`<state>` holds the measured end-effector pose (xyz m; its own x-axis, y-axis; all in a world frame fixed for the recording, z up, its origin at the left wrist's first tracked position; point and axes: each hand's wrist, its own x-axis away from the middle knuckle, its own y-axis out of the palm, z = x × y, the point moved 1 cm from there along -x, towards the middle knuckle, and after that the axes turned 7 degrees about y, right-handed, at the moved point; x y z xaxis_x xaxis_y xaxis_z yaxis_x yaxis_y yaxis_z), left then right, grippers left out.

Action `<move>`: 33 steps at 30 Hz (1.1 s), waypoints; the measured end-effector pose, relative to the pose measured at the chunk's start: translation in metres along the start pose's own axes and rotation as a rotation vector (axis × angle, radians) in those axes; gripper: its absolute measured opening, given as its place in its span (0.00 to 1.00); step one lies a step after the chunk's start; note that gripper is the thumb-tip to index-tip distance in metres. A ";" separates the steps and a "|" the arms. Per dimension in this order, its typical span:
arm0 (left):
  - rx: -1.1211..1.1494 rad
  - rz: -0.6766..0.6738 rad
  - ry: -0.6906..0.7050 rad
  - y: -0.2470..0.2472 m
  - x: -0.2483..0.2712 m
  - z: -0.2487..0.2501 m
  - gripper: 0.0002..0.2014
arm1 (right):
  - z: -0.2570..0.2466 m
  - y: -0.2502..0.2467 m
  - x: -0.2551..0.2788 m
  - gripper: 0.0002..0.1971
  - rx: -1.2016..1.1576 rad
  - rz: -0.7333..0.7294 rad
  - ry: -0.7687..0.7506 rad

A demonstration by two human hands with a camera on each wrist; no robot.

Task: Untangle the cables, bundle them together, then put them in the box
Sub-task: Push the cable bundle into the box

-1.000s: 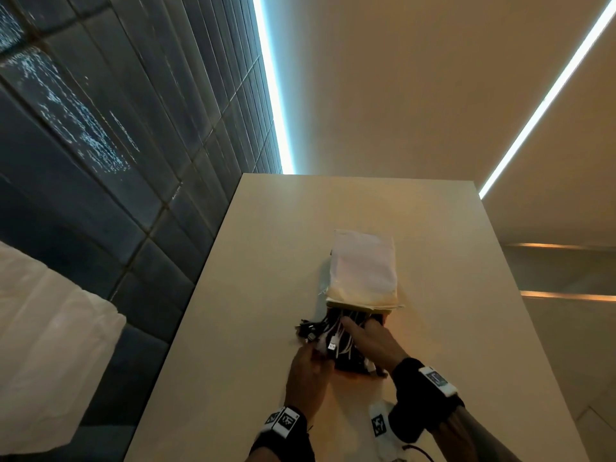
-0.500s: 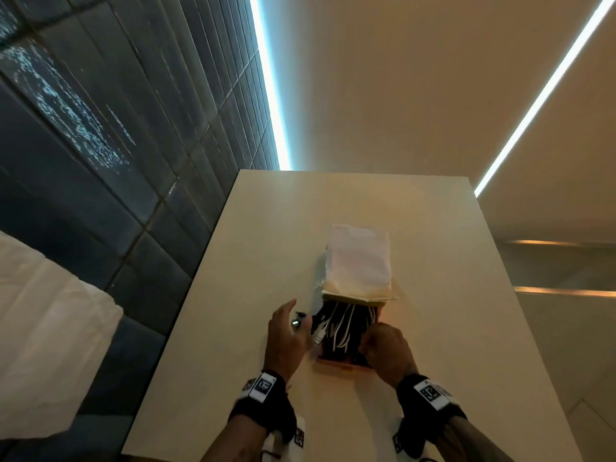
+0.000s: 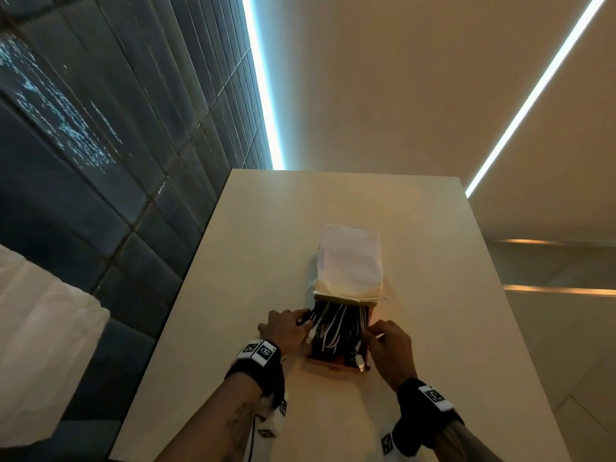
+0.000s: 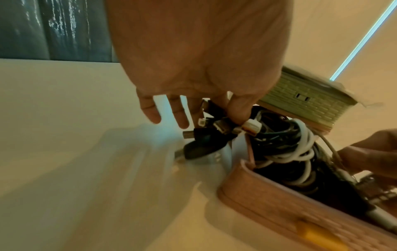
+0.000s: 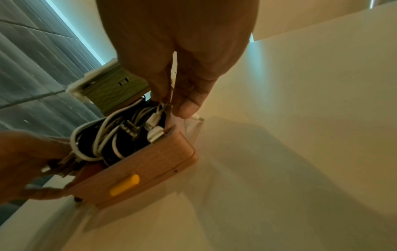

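Note:
A pinkish box (image 3: pixel 333 365) with a yellow latch (image 5: pixel 124 185) stands on the table, its pale lid (image 3: pixel 350 261) swung back and open. A bundle of black and white cables (image 3: pixel 336 328) fills it. My left hand (image 3: pixel 293 323) is at the box's left wall. It holds the plug ends (image 4: pixel 219 127) that hang over that wall between thumb and fingers. At the right wall, my right hand (image 3: pixel 373 331) pinches a thin cable (image 5: pixel 171 95) between thumb and forefinger. One white plug (image 3: pixel 359 361) pokes over the front right corner.
The long pale table (image 3: pixel 266 245) runs away from me. Dark tiled wall (image 3: pixel 100 161) lies close on the left. A white cloth-like shape (image 3: pixel 40 345) sits at the lower left. Bare tabletop lies on both sides of the box.
A second ago both hands were on the cable bundle at the box's near end. They have since parted to the left and right walls, and the cables now lie inside the box.

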<state>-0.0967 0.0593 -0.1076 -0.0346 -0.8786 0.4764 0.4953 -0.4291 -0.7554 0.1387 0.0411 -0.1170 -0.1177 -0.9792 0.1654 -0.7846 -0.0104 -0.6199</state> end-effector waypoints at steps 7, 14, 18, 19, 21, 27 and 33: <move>0.069 0.313 0.073 0.019 0.030 0.042 0.19 | -0.004 0.009 -0.008 0.24 0.026 0.022 0.105; -0.253 0.343 0.199 0.042 0.052 0.066 0.16 | 0.001 0.009 -0.008 0.09 -0.085 -0.018 0.172; -0.310 0.294 0.191 0.043 0.047 0.064 0.14 | 0.004 -0.003 0.005 0.05 -0.126 -0.136 0.124; -0.291 0.281 0.184 0.045 0.046 0.063 0.16 | 0.005 -0.005 0.009 0.06 -0.115 -0.137 0.099; -0.242 0.278 0.170 0.045 0.047 0.063 0.17 | 0.005 -0.006 0.018 0.07 -0.055 -0.091 0.028; -0.023 0.343 0.118 0.038 0.045 0.064 0.16 | -0.006 0.007 0.014 0.08 0.075 -0.072 -0.022; 0.047 0.284 0.306 0.038 0.050 0.043 0.07 | -0.009 0.002 0.012 0.05 0.148 -0.140 -0.068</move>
<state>-0.0422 0.0081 -0.0927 -0.1435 -0.9855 0.0908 0.5615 -0.1566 -0.8125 0.1302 0.0314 -0.1089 0.0316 -0.9774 0.2090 -0.6917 -0.1723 -0.7014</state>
